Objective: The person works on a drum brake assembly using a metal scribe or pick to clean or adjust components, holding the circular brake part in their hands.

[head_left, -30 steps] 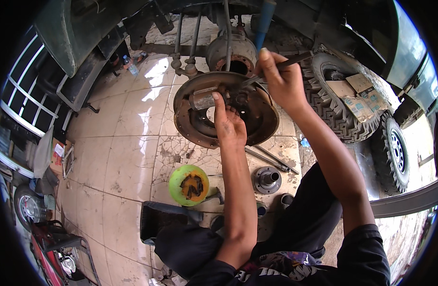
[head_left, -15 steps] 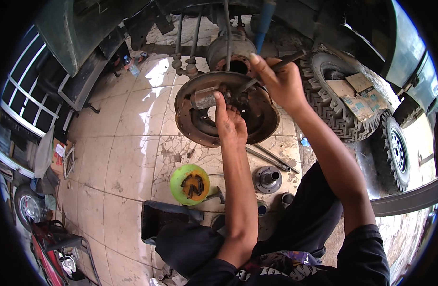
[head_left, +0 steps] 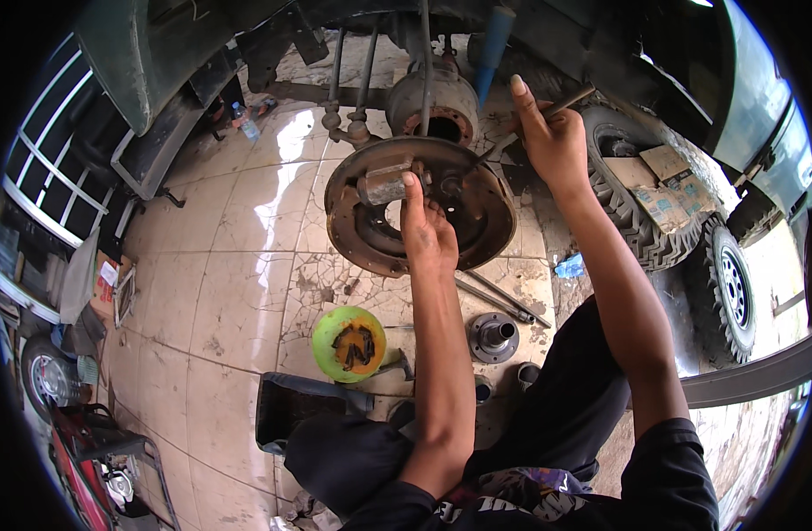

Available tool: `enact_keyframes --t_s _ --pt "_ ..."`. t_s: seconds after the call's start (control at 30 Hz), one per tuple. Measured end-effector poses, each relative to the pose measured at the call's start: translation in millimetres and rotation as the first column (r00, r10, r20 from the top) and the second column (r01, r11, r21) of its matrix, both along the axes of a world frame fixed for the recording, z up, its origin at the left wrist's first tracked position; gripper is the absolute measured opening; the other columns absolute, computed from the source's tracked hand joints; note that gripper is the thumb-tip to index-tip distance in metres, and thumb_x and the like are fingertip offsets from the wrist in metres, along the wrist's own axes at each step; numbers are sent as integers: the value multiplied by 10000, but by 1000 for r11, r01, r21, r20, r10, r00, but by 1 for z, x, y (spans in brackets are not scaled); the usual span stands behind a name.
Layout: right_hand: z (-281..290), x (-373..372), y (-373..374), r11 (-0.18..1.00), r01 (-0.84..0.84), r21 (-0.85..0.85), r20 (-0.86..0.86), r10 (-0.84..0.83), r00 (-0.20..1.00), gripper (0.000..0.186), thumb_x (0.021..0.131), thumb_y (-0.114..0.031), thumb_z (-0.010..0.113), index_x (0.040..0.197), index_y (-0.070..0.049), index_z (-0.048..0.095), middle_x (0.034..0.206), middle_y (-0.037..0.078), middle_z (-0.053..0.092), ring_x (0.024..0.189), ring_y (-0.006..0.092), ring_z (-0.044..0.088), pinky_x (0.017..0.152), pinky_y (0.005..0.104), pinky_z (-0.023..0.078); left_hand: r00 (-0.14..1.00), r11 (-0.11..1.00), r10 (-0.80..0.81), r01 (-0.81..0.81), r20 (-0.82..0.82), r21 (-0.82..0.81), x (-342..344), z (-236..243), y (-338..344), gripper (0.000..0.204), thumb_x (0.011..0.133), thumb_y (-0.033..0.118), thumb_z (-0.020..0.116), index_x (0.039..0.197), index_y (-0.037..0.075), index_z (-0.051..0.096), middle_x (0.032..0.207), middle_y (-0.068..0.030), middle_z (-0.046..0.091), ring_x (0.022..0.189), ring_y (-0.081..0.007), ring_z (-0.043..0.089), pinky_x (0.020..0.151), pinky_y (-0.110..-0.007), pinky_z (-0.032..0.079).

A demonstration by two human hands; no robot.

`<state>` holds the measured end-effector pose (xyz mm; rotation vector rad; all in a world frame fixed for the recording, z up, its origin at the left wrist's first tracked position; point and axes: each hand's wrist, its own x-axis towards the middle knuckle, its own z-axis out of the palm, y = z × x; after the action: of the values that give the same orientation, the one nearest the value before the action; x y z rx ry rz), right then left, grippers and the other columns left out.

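My left hand [head_left: 428, 230] grips a rusty metal cylinder [head_left: 383, 184] on the round brown backing plate [head_left: 353, 234], thumb over its near side and fingers curled beneath it. Up and to the right, my right hand [head_left: 555, 146] is closed round a long dark metal bar [head_left: 572, 95], thumb raised; the bar's lower end slants down toward the plate's upper right, and whether it touches there I cannot tell. Behind the plate are an axle hub [head_left: 410, 96], vertical rods [head_left: 362, 88] and a blue tube [head_left: 493, 53].
Below lie a green bowl [head_left: 325, 329] with dark pieces in orange fluid, a flanged hub [head_left: 481, 347], two bars [head_left: 499, 299] and a black container [head_left: 273, 411]. Large tyres [head_left: 662, 248] with cardboard stand right. A window grille [head_left: 48, 177] and red machine [head_left: 83, 469] are left.
My right hand has shifted up and to the right with the bar, farther from the plate. My left hand and the plate stay almost where they were.
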<state>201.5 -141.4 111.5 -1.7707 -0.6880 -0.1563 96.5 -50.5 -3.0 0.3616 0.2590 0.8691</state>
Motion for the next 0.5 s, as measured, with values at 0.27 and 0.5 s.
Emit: enact_keyframes --t_s 0.27,0.5 --pt "-10 -9 5 997 -69 47 -20 70 997 547 931 -495 636 651 -26 669 550 -35 524 506 47 460 480 216 333 1000 1000 5 -5 5 16 2 -14 7 484 859 510 709 1129 120 613 921 30 629 814 -85 584 703 -214 426" --pt "-19 -21 13 946 -220 237 35 218 975 451 928 -409 675 753 6 712 604 -6 598 533 59 519 508 212 395 999 999 -8 6 48 34 8 -17 3 492 878 510 687 1165 120 601 990 15 647 862 -76 595 673 -199 430"
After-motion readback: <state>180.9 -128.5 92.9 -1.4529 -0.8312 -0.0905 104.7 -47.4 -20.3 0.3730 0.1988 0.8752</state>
